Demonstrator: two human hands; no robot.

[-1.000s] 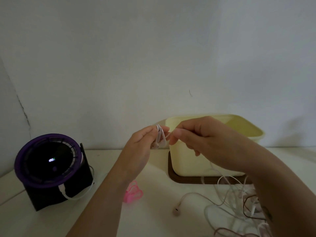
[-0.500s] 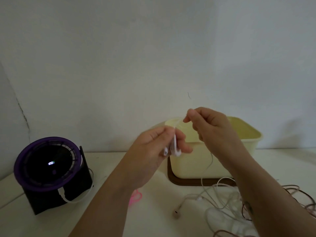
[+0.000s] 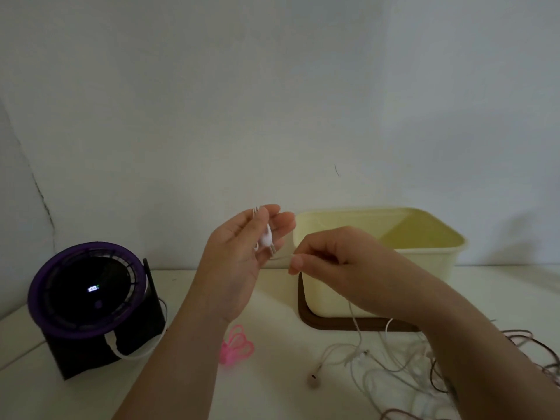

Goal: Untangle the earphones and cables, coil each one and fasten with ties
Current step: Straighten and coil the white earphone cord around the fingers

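Right hand (image 3: pixel 330 263) dropped, pinching cable (image 3: pixel 354 316) beside left grip (image 3: pixel 239 259).

Domestic setting: white tabletop (image 3: pixel 272 389) against a cracked painted wall (image 3: pixel 272 101), bearing a purple-rimmed desk fan (image 3: pixel 88 292) and cream storage tub (image 3: pixel 436 259).

The purple-rimmed device (image 3: pixel 86 291) shows small glowing characters, seemingly digits; too blurred to read.

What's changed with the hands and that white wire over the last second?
The right hand swung up over the coil, then down beside it, still pinching the cable. The left hand keeps holding the coil. The box, pink ties and tangle stayed put.
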